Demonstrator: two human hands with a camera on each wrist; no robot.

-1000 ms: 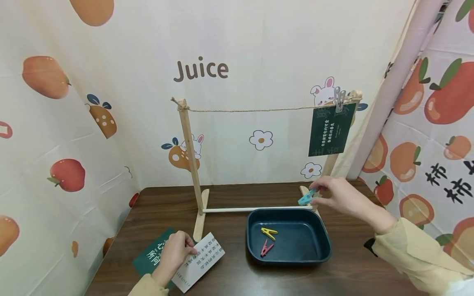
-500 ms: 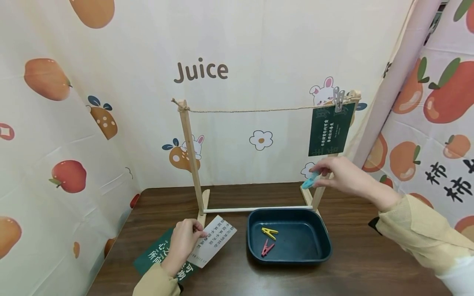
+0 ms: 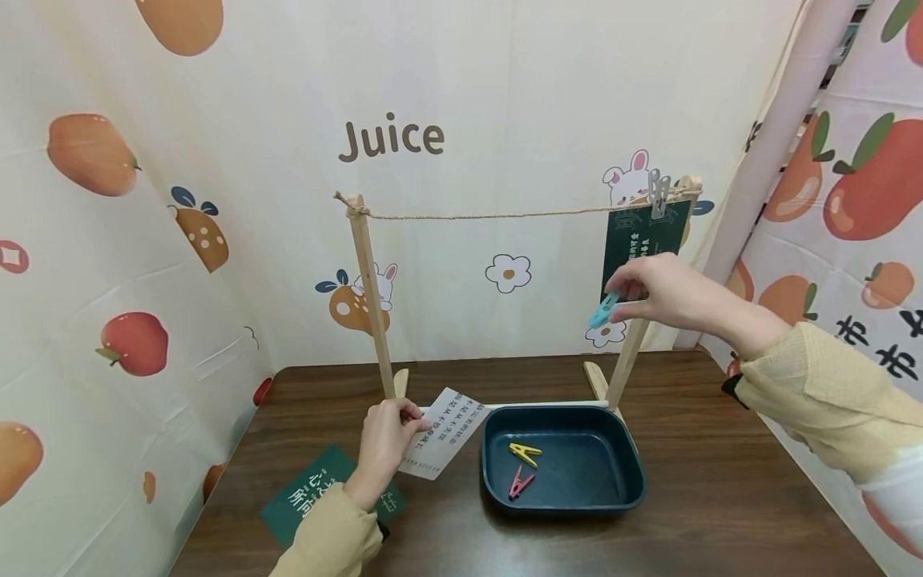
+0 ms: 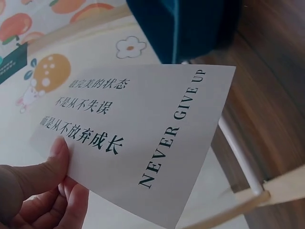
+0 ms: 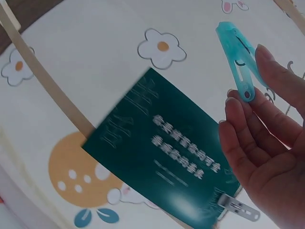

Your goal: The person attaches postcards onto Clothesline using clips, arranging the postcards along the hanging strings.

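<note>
My left hand (image 3: 385, 441) pinches a white printed card (image 3: 445, 433) by its edge, lifted over the table; the left wrist view shows the thumb on the face of the white card (image 4: 138, 119). My right hand (image 3: 671, 292) holds a light blue clothespin (image 3: 603, 309) between thumb and fingers, in front of the lower part of a hanging green card (image 3: 627, 232). In the right wrist view the blue clothespin (image 5: 237, 57) is pinched by its handle ends. A grey clip (image 3: 659, 194) fastens the green card to the rope (image 3: 490, 215).
A wooden frame (image 3: 371, 296) carries the rope, with a white rod (image 3: 548, 403) low between its posts. A dark blue tray (image 3: 577, 506) holds a yellow clothespin (image 3: 524, 454) and a pink clothespin (image 3: 519, 484). Another green card (image 3: 306, 493) lies on the table at left.
My left hand has moved up and right with the white card, away from the green card on the table. My right hand has risen with the blue clothespin from near the tray to the hanging card.
</note>
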